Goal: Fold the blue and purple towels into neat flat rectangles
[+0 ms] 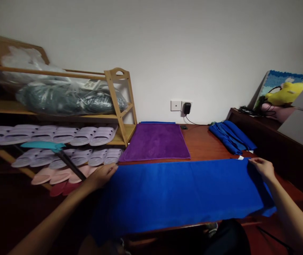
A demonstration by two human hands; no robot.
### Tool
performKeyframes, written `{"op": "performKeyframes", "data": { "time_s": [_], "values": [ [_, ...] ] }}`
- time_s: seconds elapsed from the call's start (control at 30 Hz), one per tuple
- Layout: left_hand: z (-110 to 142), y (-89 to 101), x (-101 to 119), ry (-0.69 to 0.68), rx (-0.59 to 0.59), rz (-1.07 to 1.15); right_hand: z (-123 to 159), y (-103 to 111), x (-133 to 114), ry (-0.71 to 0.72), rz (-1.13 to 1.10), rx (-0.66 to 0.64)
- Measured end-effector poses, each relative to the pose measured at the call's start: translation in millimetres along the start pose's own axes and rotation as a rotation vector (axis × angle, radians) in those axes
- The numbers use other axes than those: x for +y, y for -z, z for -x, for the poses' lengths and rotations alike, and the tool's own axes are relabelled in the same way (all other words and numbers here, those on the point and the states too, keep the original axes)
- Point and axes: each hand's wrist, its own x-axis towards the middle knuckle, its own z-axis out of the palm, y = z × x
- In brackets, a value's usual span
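A blue cloth (180, 193) is stretched wide across the front of the reddish-brown table, its near side hanging past the table edge. My left hand (104, 176) pinches its far left corner. At the far right corner, close to a small white tag (240, 158), my right hand (263, 168) grips the cloth between thumb and fingers. Just beyond the cloth lies a flat purple cloth (158, 141), with a strip of blue showing under its back edge. Bunched blue cloths (229, 136) rest at the back right of the table.
Left of the table stands a wooden shoe rack (121, 106) with lilac slippers (82, 136), pink slippers (61, 175) and plastic-wrapped bundles (69, 97). A teal-headed tool with a dark handle (70, 164) leans there. A black adapter (187, 108) is plugged into the wall. A yellow plush toy (285, 92) sits at right.
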Motion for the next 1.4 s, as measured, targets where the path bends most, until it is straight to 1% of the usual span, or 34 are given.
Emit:
{"op": "performKeyframes", "data": {
  "time_s": [0.1, 0.2, 0.33, 0.5, 0.63, 0.83, 0.97, 1.0, 1.07, 1.1, 1.13, 1.2, 1.23, 1.27, 1.3, 1.33, 1.4],
  "values": [
    [1.1, 9.1, 2.5, -0.053, -0.006, -0.062, 3.4, 3.8, -13.1, -0.031, -0.052, 0.003],
    [-2.3, 16.5, 1.2, -0.056, 0.086, -0.082, 2.9, 4.9, -24.4, -0.037, -0.100, 0.008],
    [-17.9, 24.0, -6.3, -0.048, 0.232, -0.079, -5.8, 0.8, -35.4, -0.021, -0.143, 0.036],
    [-48.2, 32.2, -11.8, -0.043, 0.293, -0.067, -22.3, -15.9, -48.7, -0.005, -0.195, 0.044],
    [-69.7, 32.1, -12.9, -0.026, 0.305, -0.081, -32.3, -35.1, -59.3, 0.004, -0.218, 0.044],
    [-91.5, 19.4, -22.2, 0.044, 0.256, -0.067, -44.9, -55.1, -70.3, 0.023, -0.183, 0.026],
    [-97.5, 13.0, -22.6, 0.113, 0.192, -0.156, -49.7, -62.3, -74.1, 0.056, -0.114, 0.013],
    [-97.2, 11.9, -19.7, 0.141, 0.197, -0.205, -48.7, -64.5, -75.4, 0.071, -0.090, 0.013],
    [-94.4, 8.6, -10.0, 0.159, 0.252, -0.311, -42.7, -70.5, -78.8, 0.128, -0.038, 0.017],
    [-92.1, 5.7, -3.7, 0.127, 0.285, -0.347, -37.6, -74.5, -80.7, 0.172, -0.013, 0.011],
    [-89.5, 1.6, 2.8, 0.063, 0.308, -0.361, -31.3, -79.0, -82.4, 0.222, 0.002, -0.004],
    [-83.8, -10.3, 14.0, -0.108, 0.288, -0.334, -17.2, -89.3, -83.8, 0.395, 0.054, -0.105],
    [-80.9, -17.5, 17.5, -0.171, 0.255, -0.309, -10.6, -94.4, -82.9, 0.497, 0.109, -0.175],
    [-78.2, -25.0, 19.2, -0.200, 0.216, -0.287, -4.9, -99.1, -80.9, 0.581, 0.184, -0.244],
    [-75.8, -32.1, 19.2, -0.199, 0.171, -0.273, -0.8, -103.2, -78.1, 0.638, 0.271, -0.304],
    [-73.8, -38.0, 17.9, -0.177, 0.130, -0.263, 1.8, -106.3, -75.0, 0.663, 0.357, -0.350],
    [-70.8, -44.9, 14.6, -0.128, 0.067, -0.253, 3.3, -109.5, -70.5, 0.626, 0.469, -0.402]
  ]
}}
